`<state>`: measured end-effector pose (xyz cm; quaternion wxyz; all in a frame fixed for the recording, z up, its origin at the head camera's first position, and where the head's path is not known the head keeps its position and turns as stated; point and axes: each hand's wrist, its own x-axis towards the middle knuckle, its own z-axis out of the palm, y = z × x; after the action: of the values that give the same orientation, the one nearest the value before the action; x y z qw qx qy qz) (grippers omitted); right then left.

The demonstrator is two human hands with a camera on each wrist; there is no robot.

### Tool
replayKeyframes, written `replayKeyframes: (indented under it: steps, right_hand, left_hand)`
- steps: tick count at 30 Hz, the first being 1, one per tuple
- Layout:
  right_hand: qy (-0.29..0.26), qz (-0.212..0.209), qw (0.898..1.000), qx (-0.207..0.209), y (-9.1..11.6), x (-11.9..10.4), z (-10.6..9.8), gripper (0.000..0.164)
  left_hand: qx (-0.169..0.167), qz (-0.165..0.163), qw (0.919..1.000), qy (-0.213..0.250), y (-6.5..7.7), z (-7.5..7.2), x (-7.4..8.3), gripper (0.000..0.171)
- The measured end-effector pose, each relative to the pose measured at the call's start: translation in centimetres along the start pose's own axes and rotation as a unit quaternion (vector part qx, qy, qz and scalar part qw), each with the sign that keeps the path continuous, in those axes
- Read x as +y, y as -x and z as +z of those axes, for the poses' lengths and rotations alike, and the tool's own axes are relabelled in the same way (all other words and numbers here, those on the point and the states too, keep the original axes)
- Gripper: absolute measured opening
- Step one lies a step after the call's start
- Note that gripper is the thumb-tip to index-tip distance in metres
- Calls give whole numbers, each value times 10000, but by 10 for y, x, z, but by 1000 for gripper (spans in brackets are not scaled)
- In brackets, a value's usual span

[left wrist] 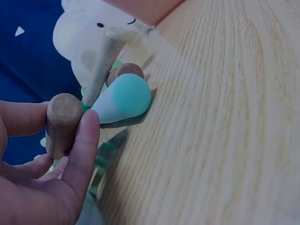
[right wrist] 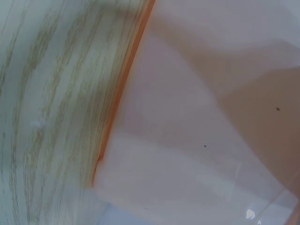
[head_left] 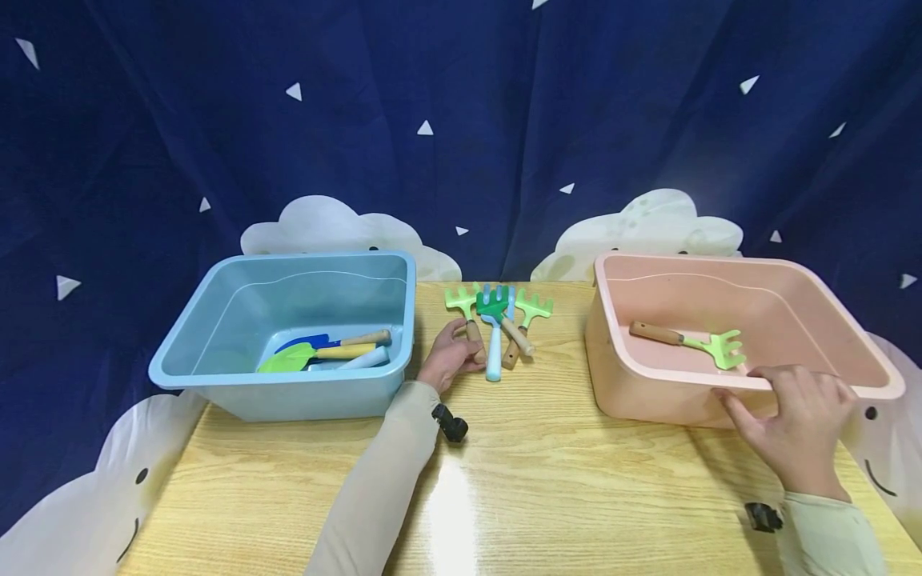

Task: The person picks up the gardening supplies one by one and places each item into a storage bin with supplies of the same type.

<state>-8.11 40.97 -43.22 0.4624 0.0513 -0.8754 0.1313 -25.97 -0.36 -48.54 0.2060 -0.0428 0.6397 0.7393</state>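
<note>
My left hand (head_left: 450, 358) pinches the wooden handle of a light green toy hand rake (head_left: 462, 300) at the left of a small pile. In the left wrist view, thumb and fingers close round that handle (left wrist: 63, 123). Beside it lie a blue rake (head_left: 494, 352), a dark green rake (head_left: 493, 303) crossing over it, and another light green rake (head_left: 534, 307). My right hand (head_left: 803, 416) grips the front rim of a pink bin (head_left: 720, 379). Inside that bin lies a light green rake with a wooden handle (head_left: 657, 333). The right wrist view shows only the bin's wall and the table.
A blue bin (head_left: 288, 382) stands on the left, holding a blue shovel (head_left: 302, 342), a leaf-shaped green shovel (head_left: 288, 359) and a pale blue handle (head_left: 365, 358). Both bins and the pile are on a wooden table (head_left: 547, 472). A dark blue curtain (head_left: 461, 136) hangs behind.
</note>
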Motion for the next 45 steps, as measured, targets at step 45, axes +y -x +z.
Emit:
replayKeyframes:
  steps: [45]
  right_hand:
    - [-19,-47,9999,89,2,1,1,83]
  left_hand:
    - [-1023,1465,9830,-429,50,48,78,69]
